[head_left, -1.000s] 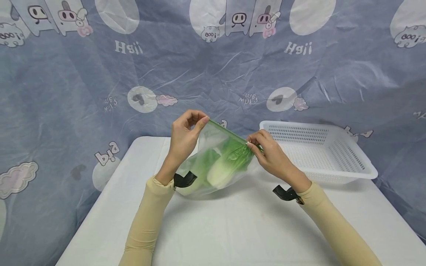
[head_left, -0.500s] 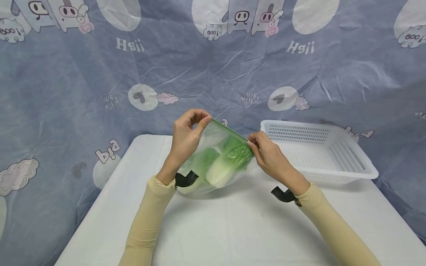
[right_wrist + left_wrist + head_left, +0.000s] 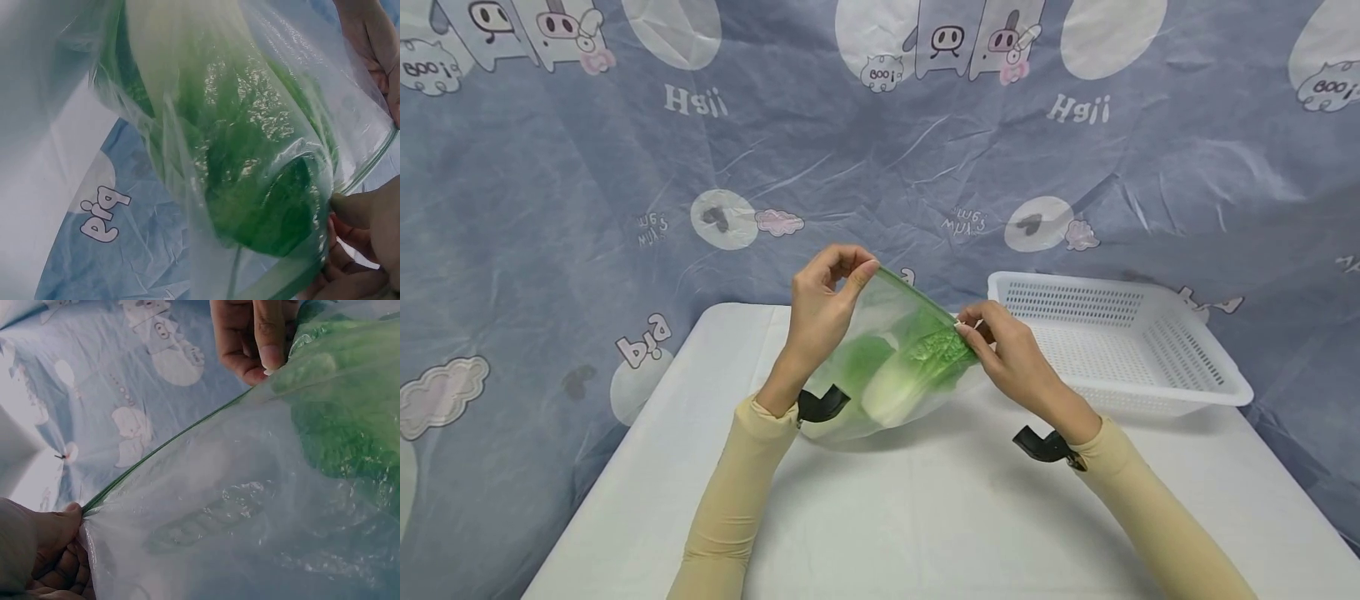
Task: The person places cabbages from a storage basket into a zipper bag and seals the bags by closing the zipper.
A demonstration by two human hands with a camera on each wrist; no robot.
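Note:
A clear plastic zip bag (image 3: 867, 312) with a green closure strip (image 3: 917, 293) leans over the white table in the head view. Through its film shows a napa cabbage (image 3: 898, 383), pale at the stem and green at the leaves, beside a second green, leafy vegetable (image 3: 859, 357). My left hand (image 3: 822, 308) pinches the bag's upper left corner between thumb and fingers. Lower along the strip, the right hand (image 3: 1006, 343) pinches the edge near its right end. In the left wrist view a small white bit shows at the right hand's fingertips (image 3: 270, 357).
A white perforated plastic basket (image 3: 1120, 342) stands at the back right of the white table (image 3: 910, 517), close behind the right hand. Behind the table hangs a blue-grey printed cloth (image 3: 865, 167). Black straps (image 3: 822, 403) sit at both wrists.
Both hands and the bag hold nearly the same place. A piece of green strip that showed beyond the right hand one second ago is now out of sight.

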